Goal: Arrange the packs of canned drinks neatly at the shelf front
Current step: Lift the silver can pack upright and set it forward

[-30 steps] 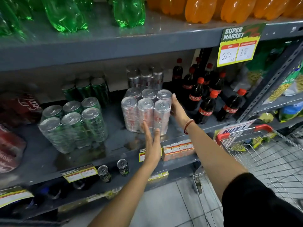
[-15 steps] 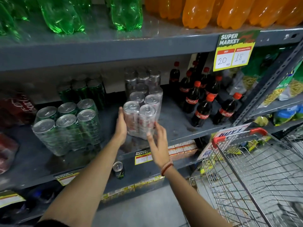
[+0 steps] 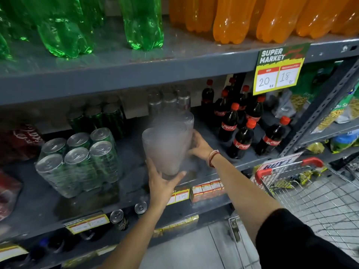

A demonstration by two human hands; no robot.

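A shrink-wrapped pack of silver cans point(image 3: 167, 144) stands near the front of the grey middle shelf point(image 3: 134, 152), blurred by motion. My left hand point(image 3: 163, 183) cups its lower front corner. My right hand point(image 3: 200, 146), with a red thread on the wrist, presses on its right side. To the left a pack of green cans point(image 3: 77, 162) sits askew at the shelf front. Farther back stand another green pack point(image 3: 97, 117) and another silver pack point(image 3: 169, 101).
Small cola bottles point(image 3: 240, 140) stand right of the silver pack. Red cola packs point(image 3: 21, 140) lie at far left. A wire shopping cart point(image 3: 310, 193) is at lower right. Two loose cans point(image 3: 118, 218) sit on the shelf below. A price sign point(image 3: 279, 68) hangs from the upper shelf.
The silver pack is being turned and now blurs. My left hand went from its left side to the front bottom corner; my right hand went from the front to the right side.
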